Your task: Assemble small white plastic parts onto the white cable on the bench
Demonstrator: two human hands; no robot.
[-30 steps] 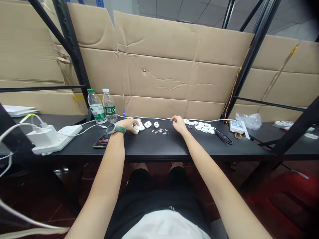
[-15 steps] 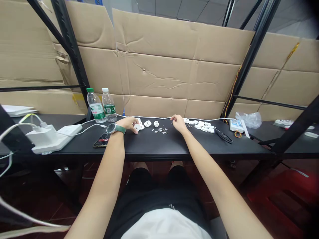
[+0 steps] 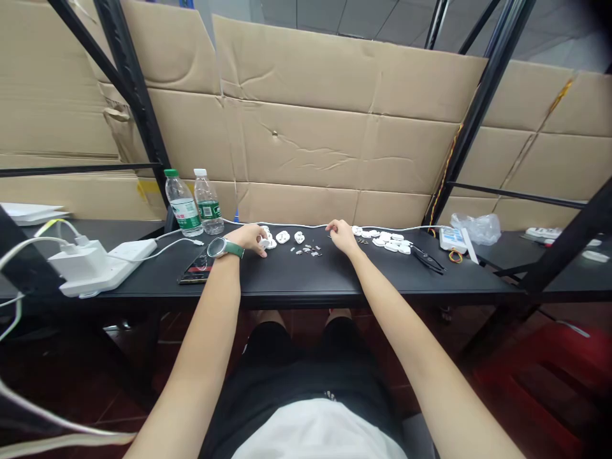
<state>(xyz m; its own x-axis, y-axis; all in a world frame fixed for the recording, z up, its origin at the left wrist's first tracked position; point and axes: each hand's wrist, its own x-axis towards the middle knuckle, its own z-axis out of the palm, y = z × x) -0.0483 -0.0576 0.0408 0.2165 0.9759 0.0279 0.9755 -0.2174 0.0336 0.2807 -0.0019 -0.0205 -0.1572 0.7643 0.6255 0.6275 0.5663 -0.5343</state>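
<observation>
My left hand [image 3: 249,240], with a watch [image 3: 217,247] on its wrist, is closed on a small white plastic piece [image 3: 264,243]. Beside its fingertips lies a small pile of similar white pieces [image 3: 271,243]. Two more rounded white pieces, one [image 3: 282,237] and another [image 3: 299,238], rest to the right. Small metal parts [image 3: 308,250] are scattered between my hands. My right hand [image 3: 342,236] has its fingers pinched together near the table's back; what they hold is too small to make out. Several white plastic pieces [image 3: 392,242] lie just right of it.
Black-handled pliers [image 3: 427,259] and a white box [image 3: 452,240] lie at right, near a clear plastic bag [image 3: 477,229]. At left are two bottles [image 3: 207,203], a phone [image 3: 196,270] and a power strip [image 3: 122,264]. A white cable [image 3: 296,225] runs along the back below cardboard [image 3: 306,140].
My left hand has turned slightly at the wrist, with the white piece still in its fingers. The right hand has barely moved, and the whole view has shifted a little.
</observation>
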